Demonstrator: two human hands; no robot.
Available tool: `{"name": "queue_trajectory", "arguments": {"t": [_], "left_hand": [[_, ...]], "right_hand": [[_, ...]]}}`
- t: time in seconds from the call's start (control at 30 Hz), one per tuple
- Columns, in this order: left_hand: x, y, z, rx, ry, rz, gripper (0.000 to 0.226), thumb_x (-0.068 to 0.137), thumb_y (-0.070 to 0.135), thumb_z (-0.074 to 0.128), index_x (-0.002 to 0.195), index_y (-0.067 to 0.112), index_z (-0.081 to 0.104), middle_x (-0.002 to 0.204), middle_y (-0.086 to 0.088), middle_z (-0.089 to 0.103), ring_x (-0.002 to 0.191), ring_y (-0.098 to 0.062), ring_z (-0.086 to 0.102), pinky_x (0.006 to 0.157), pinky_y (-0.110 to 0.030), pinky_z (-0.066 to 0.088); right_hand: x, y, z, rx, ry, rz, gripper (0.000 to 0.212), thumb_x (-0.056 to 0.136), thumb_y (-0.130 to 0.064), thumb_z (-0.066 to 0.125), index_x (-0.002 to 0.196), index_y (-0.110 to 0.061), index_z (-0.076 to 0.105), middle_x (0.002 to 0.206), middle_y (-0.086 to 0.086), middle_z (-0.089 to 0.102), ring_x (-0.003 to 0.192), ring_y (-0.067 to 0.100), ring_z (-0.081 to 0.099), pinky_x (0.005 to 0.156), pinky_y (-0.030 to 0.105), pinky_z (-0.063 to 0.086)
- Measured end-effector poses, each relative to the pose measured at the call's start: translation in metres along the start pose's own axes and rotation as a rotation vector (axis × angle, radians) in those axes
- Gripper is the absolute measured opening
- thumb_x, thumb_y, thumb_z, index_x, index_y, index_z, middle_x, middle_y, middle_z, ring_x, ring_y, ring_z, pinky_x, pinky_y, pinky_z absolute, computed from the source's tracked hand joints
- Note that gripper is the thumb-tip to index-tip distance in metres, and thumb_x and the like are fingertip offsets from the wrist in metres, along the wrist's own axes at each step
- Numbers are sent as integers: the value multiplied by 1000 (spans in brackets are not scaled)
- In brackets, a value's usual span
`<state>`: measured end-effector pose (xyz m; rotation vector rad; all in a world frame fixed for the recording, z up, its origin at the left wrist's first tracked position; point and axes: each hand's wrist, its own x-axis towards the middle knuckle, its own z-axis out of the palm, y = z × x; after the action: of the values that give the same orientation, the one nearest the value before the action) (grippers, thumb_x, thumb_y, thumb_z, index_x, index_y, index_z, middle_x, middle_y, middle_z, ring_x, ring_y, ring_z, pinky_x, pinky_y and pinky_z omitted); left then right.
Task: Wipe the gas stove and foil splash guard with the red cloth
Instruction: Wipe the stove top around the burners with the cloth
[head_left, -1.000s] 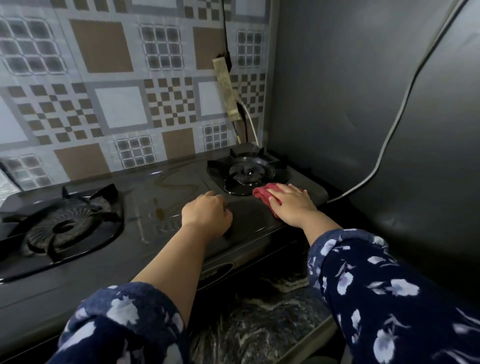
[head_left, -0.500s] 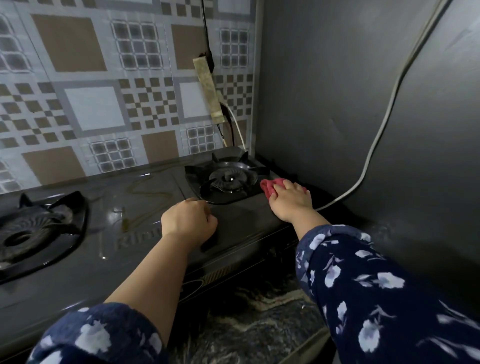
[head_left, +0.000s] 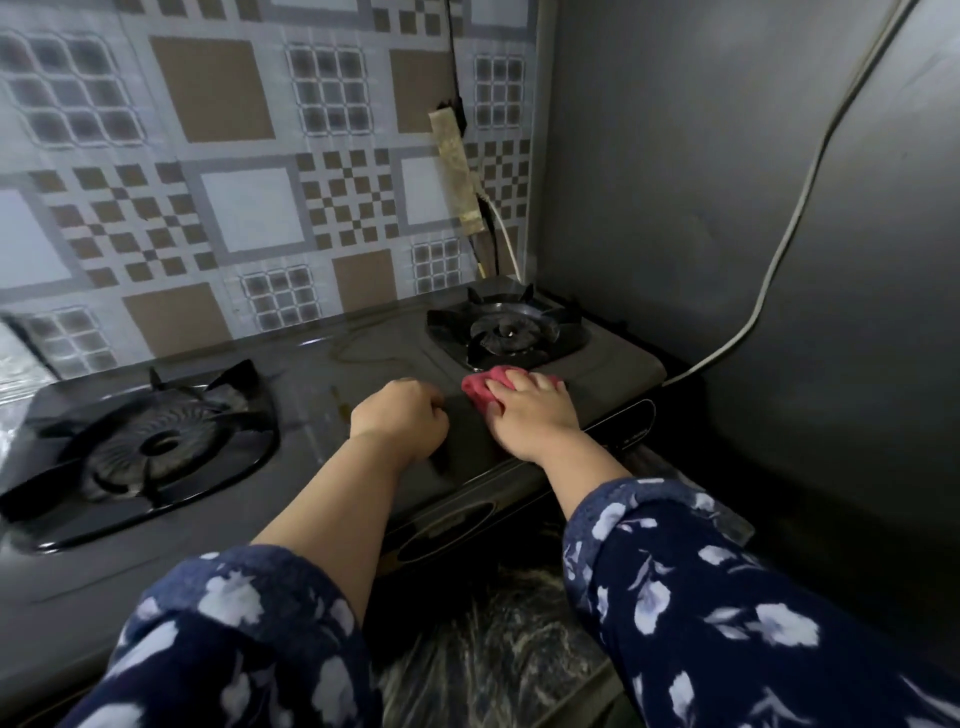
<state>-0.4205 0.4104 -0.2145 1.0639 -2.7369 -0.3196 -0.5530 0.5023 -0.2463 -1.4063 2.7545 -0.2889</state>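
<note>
A dark two-burner gas stove (head_left: 332, 374) stretches across the counter. My right hand (head_left: 535, 415) presses the bunched red cloth (head_left: 483, 387) flat on the stove top, just in front of the right burner (head_left: 506, 332). My left hand (head_left: 400, 415) rests as a closed fist on the stove's middle, a little left of the cloth, holding nothing that I can see. The left burner (head_left: 150, 447) sits at the near left. Behind the stove stands the patterned foil splash guard (head_left: 249, 208), with a dark panel (head_left: 675, 182) along the right side.
A white cable (head_left: 779, 249) runs down the dark right wall to the stove's right end. A taped strip and wires (head_left: 457, 171) hang on the guard above the right burner. Crinkled foil (head_left: 15, 374) shows at the far left. Marbled counter (head_left: 493, 649) lies below the stove's front.
My right hand has slid the red cloth leftward, from the stove's right edge beside the burner to the area in front of the burner. My left fist has stayed on the stove's middle.
</note>
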Motion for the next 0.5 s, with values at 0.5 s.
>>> {"name": "queue_trajectory", "arguments": {"t": [0.5], "left_hand": [[-26, -129, -46, 102, 132, -98, 38, 88, 17, 50, 124, 19, 59, 134, -3, 53, 123, -25, 51, 90, -40, 47]], "right_hand": [[8, -166, 24, -56, -195, -234, 45, 97, -51, 19, 142, -53, 19, 161, -7, 4, 147, 32, -1, 117, 55, 1]]}}
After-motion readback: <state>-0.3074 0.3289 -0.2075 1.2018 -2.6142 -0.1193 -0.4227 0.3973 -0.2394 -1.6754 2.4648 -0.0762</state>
